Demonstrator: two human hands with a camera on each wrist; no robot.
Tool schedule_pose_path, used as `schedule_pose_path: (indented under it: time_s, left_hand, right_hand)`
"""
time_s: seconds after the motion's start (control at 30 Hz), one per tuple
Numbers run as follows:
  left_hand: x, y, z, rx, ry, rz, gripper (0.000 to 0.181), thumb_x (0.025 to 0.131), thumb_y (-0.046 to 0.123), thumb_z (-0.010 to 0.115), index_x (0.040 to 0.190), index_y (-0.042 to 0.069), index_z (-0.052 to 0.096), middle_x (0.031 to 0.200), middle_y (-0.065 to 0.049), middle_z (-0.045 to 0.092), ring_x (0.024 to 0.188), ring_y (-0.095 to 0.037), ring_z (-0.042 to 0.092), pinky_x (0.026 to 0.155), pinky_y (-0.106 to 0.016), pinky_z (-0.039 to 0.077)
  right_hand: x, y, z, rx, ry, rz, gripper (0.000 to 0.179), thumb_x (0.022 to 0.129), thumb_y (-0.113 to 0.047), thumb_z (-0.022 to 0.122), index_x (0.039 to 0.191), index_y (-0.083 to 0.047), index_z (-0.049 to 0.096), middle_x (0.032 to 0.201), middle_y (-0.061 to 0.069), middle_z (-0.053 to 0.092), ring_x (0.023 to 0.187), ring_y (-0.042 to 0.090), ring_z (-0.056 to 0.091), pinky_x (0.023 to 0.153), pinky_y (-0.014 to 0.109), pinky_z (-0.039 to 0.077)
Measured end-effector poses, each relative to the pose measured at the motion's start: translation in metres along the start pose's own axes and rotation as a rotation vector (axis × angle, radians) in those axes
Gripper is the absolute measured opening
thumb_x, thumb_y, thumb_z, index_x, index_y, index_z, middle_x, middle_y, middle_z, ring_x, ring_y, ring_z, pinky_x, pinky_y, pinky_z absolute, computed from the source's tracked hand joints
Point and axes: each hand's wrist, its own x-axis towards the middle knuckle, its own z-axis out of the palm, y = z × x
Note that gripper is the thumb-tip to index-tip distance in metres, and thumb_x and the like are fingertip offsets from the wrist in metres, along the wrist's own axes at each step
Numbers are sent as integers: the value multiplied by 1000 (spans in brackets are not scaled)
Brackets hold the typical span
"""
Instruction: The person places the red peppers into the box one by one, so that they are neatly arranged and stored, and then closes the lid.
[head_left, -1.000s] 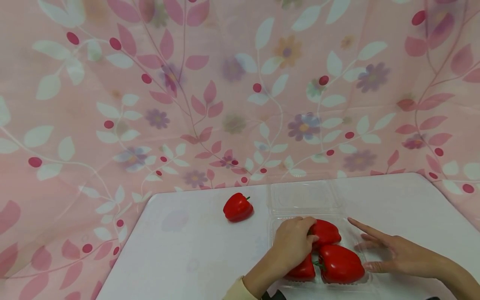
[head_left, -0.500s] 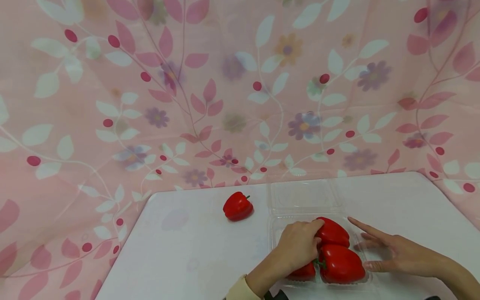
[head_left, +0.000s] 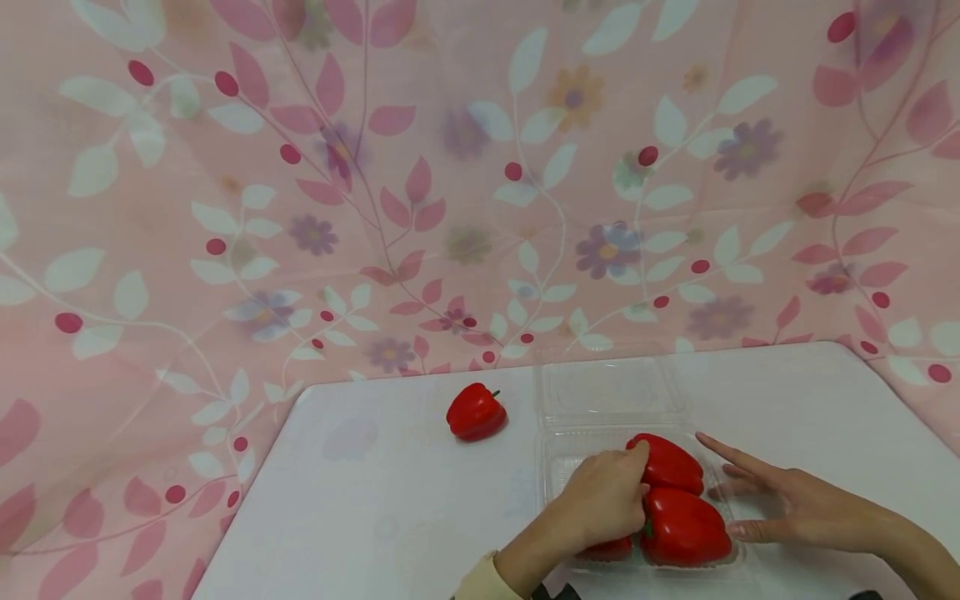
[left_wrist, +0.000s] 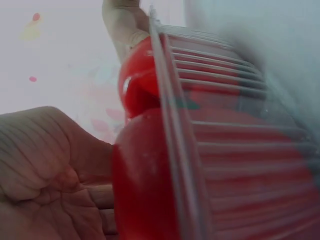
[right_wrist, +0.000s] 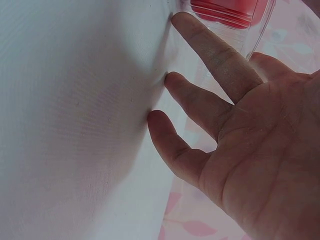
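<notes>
Two grips are counted, left grip and right grip. Four red peppers are seen: three by the left grip in one clear container, a lone pepper beyond that grip on one table. Beyond both, one floral cloth is shown.

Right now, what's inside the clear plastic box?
Three red peppers sit in the clear plastic box. In the head view, the left hand hides most of one; the box's floor underneath them is covered.
</notes>
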Motion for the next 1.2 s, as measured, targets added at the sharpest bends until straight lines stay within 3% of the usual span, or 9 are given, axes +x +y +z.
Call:
schedule_pose_path:
  time_s: [0.07,0.17,0.3,0.43,0.6,0.7,0.83,1.03,1.2]
  left_hand:
    - [-1,0,0,9,-28,2,36,85,14,74,116,8,57,69,11,53,61,-1,47,56,-9,40]
    - [-1,0,0,36,-65,13,61,83,16,75,137,2,51,98,6,67,84,-1,60,70,-12,49]
    - [-2,0,2,42,-91,18,73,81,16,75,145,1,44,134,-4,58,114,-9,59,86,-22,52]
    - [-2,-2,0,-45,-120,-12,54,89,16,69,138,6,49,118,3,64,97,-3,60,78,-18,51]
    - [-4,-6,-7,-187,-129,-34,22,94,13,64,111,16,51,77,9,52,67,-3,50,61,-14,44]
    - [-5,-11,-11,-228,-104,-30,23,95,12,63,115,16,52,80,10,55,69,-2,51,65,-14,46]
    - [-10,-19,-16,-234,-51,-9,39,95,11,62,133,11,52,98,8,63,84,-1,55,78,-16,50]
    - [-17,-25,-22,-201,4,-91,46,95,15,63,140,10,53,130,0,62,119,-13,57,96,-32,50]
    - [-24,-28,-27,-208,29,-120,44,96,17,64,139,13,55,132,-1,62,121,-14,57,96,-35,50]
  right_hand:
    - [0,0,0,2,-2,-2,91,90,-27,72,159,-23,13,128,-3,64,120,-15,34,75,75,42]
    - [1,0,0,5,-5,4,92,90,-27,72,159,-23,13,128,-2,63,119,-17,34,74,74,43]
    - [0,1,0,18,-6,3,92,90,-26,72,159,-23,13,130,-1,63,119,-18,33,74,74,44]
    - [0,0,0,22,-7,-1,91,90,-25,72,159,-23,13,130,-1,62,121,-14,35,74,74,43]
    - [0,-2,1,16,-10,20,92,90,-27,72,159,-23,12,130,-1,62,129,37,47,73,74,44]
    - [1,-3,1,16,-9,30,92,89,-28,72,159,-24,12,129,-1,63,124,56,39,72,73,45]
    - [1,-3,0,13,-11,36,92,89,-28,72,159,-24,12,129,-2,63,124,57,39,73,73,45]
    - [1,-2,0,6,-13,41,93,89,-30,72,159,-24,12,128,-3,63,124,57,39,72,73,45]
    - [2,-3,0,29,-19,48,92,89,-29,72,159,-24,12,129,-1,63,124,59,37,71,73,46]
